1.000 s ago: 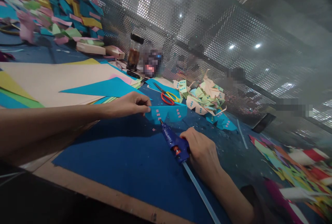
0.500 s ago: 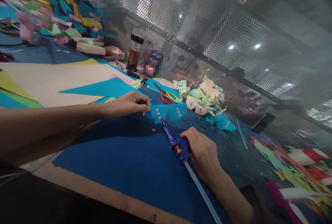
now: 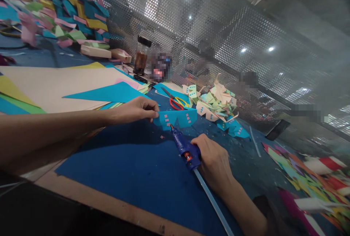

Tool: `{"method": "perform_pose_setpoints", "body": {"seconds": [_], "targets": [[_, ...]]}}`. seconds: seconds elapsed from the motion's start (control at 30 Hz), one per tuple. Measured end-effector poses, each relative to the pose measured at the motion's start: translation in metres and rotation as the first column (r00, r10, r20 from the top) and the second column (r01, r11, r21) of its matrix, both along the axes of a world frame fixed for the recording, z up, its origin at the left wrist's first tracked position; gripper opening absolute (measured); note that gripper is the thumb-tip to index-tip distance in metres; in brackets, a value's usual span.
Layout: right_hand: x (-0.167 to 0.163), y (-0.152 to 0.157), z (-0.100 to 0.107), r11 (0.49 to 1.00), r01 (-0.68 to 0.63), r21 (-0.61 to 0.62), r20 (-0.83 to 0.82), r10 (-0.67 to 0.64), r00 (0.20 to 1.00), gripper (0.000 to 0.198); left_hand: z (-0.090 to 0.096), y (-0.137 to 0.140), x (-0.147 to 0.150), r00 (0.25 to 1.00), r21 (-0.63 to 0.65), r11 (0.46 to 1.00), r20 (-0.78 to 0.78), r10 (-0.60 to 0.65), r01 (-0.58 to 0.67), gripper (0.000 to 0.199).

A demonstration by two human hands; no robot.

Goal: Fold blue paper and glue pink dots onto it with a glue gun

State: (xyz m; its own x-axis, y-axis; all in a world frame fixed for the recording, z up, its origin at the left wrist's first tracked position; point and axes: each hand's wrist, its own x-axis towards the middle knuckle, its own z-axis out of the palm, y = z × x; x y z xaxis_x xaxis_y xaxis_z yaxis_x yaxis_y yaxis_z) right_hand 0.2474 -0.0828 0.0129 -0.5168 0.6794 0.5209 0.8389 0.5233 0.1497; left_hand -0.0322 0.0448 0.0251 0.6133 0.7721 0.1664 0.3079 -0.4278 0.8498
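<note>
My left hand [image 3: 139, 111] pinches the left end of a blue paper cut-out [image 3: 182, 116], which has small pink squares in two groups and a notch in its lower edge. My right hand [image 3: 213, 157] is wrapped round a dark blue glue gun [image 3: 184, 146]. Its nozzle tip is at the lowest pink square of the left group; whether it touches the paper I cannot tell. A long translucent glue stick [image 3: 212, 197] sticks out of the gun's back end. One loose pink square [image 3: 162, 136] lies on the blue table mat [image 3: 123, 181] below the cut-out.
Red-and-yellow-handled scissors [image 3: 177, 103] lie behind the cut-out. Beyond are a pile of cut paper pieces [image 3: 218, 99] and a jar of brown liquid [image 3: 141, 57]. Paper sheets [image 3: 54, 86] spread at left. A phone [image 3: 277, 130] and another glue stick [image 3: 255, 141] are at right.
</note>
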Motion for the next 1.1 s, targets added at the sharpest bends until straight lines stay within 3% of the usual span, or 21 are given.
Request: {"method": "perform_pose_setpoints", "body": {"seconds": [1.1], "targets": [[-0.0028, -0.0003, -0.0001, 1.000, -0.029, -0.007, 0.001, 0.029, 1.000, 0.013, 0.0001, -0.0006, -0.0001, 1.000, 0.008, 0.999, 0.003, -0.031, 0.031, 0.019]]}}
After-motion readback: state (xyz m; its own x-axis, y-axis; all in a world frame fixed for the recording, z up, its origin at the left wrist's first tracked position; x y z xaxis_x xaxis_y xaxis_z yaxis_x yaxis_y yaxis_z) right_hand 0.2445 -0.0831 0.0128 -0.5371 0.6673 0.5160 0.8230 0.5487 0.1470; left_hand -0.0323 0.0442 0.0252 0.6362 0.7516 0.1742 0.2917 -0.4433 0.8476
